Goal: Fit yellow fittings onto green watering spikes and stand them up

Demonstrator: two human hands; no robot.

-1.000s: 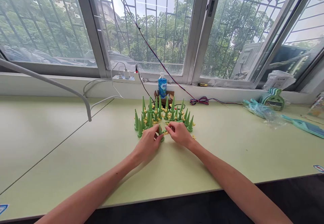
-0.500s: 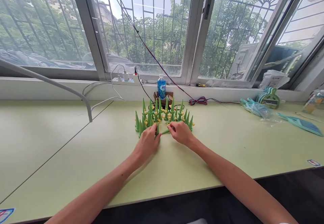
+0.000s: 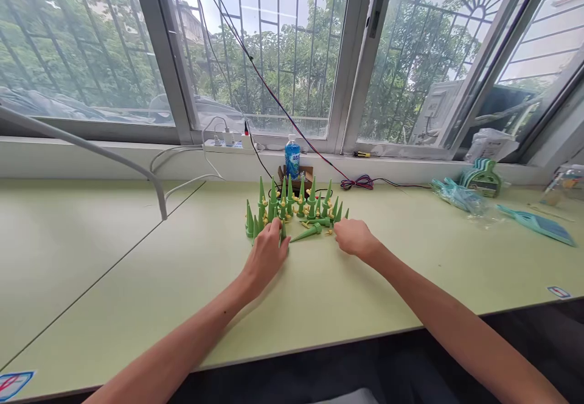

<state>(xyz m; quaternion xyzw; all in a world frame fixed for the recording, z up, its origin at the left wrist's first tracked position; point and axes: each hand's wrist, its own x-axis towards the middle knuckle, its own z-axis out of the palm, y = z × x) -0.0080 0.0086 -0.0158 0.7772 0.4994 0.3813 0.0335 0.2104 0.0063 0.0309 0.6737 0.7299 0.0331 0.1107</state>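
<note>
Many green cone-shaped plant watering spikes (image 3: 312, 193) with small yellow valves stand point-up in a cluster on the table. My left hand (image 3: 268, 253) is at the cluster's front left, thumb and fingers closed round one upright spike (image 3: 283, 230). My right hand (image 3: 356, 237) is at the cluster's right end with its fingers curled. Whatever they pinch is hidden, and a spike tip (image 3: 347, 213) shows just behind them. Between my hands a loose spike (image 3: 307, 232) lies on its side, pointing left. Near it lies a small yellow valve (image 3: 329, 232).
A blue bottle (image 3: 292, 159) and a cardboard box (image 3: 308, 176) stand behind the cluster against the sill. Coiled cable (image 3: 358, 182) lies to their right. Farther right are a plastic bag (image 3: 460, 197) and a teal dustpan-like piece (image 3: 536, 224). A grey tube (image 3: 137, 163) crosses at left.
My right hand has moved right, from the middle to the cluster's right end, uncovering the lying spike and a yellow valve. My left hand stays in nearly the same place.
</note>
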